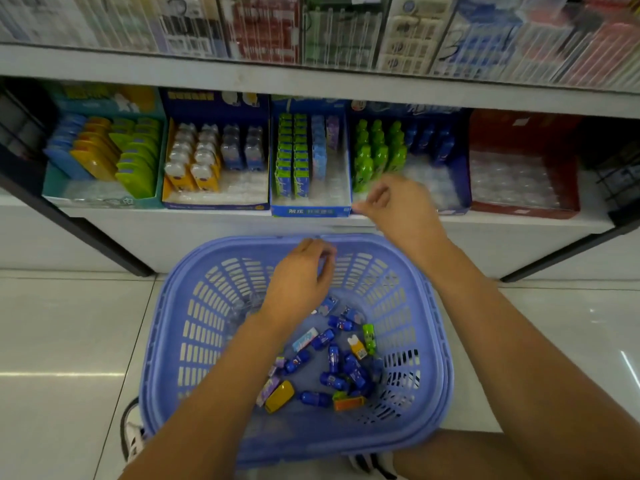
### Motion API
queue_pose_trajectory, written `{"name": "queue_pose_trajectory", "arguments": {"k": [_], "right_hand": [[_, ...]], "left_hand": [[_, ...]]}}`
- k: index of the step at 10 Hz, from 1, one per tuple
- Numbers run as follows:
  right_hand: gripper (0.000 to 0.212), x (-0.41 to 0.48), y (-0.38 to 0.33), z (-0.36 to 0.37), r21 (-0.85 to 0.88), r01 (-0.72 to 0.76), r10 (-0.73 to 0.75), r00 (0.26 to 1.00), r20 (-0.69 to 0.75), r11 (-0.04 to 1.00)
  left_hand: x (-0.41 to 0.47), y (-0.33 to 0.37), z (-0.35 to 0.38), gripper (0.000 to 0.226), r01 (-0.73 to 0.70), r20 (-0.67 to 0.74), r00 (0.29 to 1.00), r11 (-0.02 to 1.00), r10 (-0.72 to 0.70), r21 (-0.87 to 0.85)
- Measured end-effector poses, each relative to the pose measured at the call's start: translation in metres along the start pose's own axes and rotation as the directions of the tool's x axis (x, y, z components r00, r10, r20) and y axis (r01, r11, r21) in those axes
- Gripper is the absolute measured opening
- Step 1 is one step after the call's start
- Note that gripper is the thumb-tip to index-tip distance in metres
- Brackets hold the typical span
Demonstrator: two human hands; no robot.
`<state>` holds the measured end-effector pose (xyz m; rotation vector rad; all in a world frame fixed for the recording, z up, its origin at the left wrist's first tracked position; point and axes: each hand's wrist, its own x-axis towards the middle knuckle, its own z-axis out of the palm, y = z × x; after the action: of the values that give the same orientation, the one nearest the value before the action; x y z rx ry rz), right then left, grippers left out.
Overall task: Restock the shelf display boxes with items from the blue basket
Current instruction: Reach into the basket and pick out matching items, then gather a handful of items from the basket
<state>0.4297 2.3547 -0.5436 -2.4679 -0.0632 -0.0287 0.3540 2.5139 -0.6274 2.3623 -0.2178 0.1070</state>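
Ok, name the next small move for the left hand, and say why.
Probably lift the left hand from the blue plastic basket to the dark blue display box: its curled fingers seem to pinch something small and blue, and that box's blue-bottle rows have bare front slots.

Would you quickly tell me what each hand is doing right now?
Left hand: fingers curled, apparently pinching a small blue item above the basket.
Right hand: blurred at the shelf; cannot be told.

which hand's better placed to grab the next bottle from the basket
Left: left hand hangs over the blue plastic basket of small dark blue bottles; right hand is up at the white shelf.
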Motion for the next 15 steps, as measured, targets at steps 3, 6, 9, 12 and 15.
{"name": "queue_pose_trajectory", "arguments": {"k": [3, 6, 9, 12, 15], "right_hand": [[0.016, -0.075, 0.088, 0.128, -0.66, 0.041, 0.552, 0.509, 0.66, 0.751], [0.036, -0.09, 0.144, 0.167, -0.607, -0.044, 0.502, 0.613, 0.611, 0.793], [0.012, -0.069, 0.115, 0.16, -0.638, 0.06, 0.525, 0.511, 0.68, 0.768], [0.013, -0.099, 0.103, 0.16, -0.409, 0.069, 0.356, 0.377, 0.855, 0.91], [0.024, -0.124, 0.135, 0.189, -0.262, 0.764, 0.07, 0.275, 0.959, 0.589]], "left_hand": [[-0.098, -0.121, 0.054, 0.035, 0.315, 0.668, 0.535, 0.856, -0.517, 0.41], [-0.082, -0.151, 0.066, 0.035, 0.148, 0.667, 0.595, 0.877, -0.449, 0.458], [-0.077, -0.097, 0.096, 0.025, 0.561, 0.742, 0.549, 0.828, -0.384, 0.013], [-0.065, -0.1, 0.088, 0.028, 0.901, 0.558, 0.43, 0.38, -0.71, -0.211], [-0.07, -0.112, 0.051, 0.031, 0.909, 0.605, 0.413, 0.353, -0.681, -0.223]]}}
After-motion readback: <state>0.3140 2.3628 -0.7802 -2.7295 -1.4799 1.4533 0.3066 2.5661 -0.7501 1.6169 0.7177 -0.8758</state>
